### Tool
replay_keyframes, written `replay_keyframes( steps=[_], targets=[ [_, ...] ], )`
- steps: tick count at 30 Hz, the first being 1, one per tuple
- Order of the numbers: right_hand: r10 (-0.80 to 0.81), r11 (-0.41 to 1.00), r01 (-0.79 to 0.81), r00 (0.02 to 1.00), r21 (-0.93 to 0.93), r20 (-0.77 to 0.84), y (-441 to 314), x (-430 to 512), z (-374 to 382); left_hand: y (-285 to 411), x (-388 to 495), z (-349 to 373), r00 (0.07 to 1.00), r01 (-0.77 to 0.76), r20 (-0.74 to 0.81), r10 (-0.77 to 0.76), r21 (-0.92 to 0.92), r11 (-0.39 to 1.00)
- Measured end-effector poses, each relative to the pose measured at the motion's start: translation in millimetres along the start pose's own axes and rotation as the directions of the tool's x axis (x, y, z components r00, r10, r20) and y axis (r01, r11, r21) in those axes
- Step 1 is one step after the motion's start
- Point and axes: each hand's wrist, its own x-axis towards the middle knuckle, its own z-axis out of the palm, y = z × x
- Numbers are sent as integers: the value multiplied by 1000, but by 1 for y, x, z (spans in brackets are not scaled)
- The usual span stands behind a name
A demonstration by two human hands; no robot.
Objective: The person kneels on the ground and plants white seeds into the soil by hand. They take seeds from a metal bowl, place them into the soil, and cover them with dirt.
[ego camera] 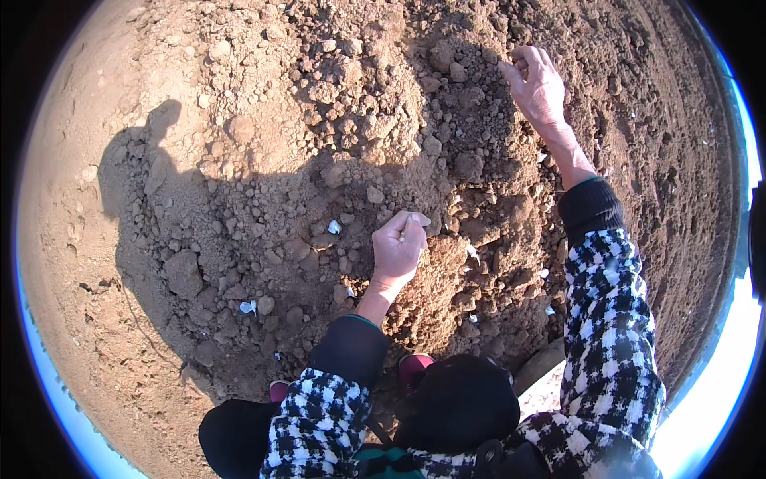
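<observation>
My left hand [395, 254] is low over the loose soil in the middle of the view, its fingers curled closed. A small pale piece [401, 238], seemingly a garlic clove, shows between the thumb and fingers. Farther out at the upper right, my right hand [538, 90] reaches over a shaded patch of crumbly soil [473, 120]. Its thumb and fingers are bent towards each other, and I cannot tell whether anything is between them. Whitish clove-like pieces lie on the ground, one [334, 227] left of my left hand and another [248, 307] farther left.
Dry brown clods [184, 274] cover the ground. More pale pieces [543, 273] lie between my arms. Close to my body are my dark-clad knee [458, 404] and a reddish shoe [414, 366]. A container with pale contents [541, 392] stands beside my right knee.
</observation>
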Motion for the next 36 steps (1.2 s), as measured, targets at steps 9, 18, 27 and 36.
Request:
replay_keyframes(
  steps=[9,18,27,36],
  targets=[
    [-160,957,248,884,-151,440,40,-137,-80,-4,3,-1,1000,-11,27,11,-3,1000],
    [402,916,-320,702,-244,588,62,-267,-152,3,7,-2,995,97,19,-97,-10,995],
    [183,981,-193,917,-7,354,-24,-380,-267,21,-29,4,998,60,-15,-60,32,998],
    [408,844,-283,890,-455,204,60,-431,-296,24,-30,-6,951,242,-211,-228,43,969]
  ],
)
